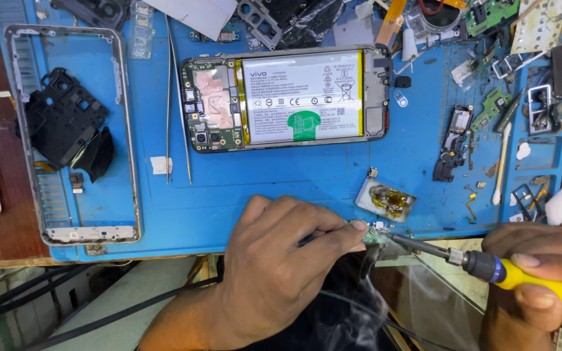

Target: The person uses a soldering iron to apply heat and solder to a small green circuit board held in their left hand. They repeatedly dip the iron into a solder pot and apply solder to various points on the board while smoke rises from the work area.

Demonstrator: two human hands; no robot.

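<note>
Soldering was under way at the blue mat's (294, 188) front edge: the left hand (281, 260) pinched a small circuit board (377, 231), the right hand (541, 279) gripped the soldering iron (489, 263), its tip on it amid smoke. The joint probably needed steady contact.

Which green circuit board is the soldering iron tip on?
The tiny green board pinched in the left hand at the mat's front edge; the other green boards lie untouched at top right.

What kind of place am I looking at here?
Most likely a phone repair bench. An opened phone lies on a blue work mat with its battery showing, loose small parts are scattered about, and the right hand holds a soldering iron to a small circuit board.
</note>
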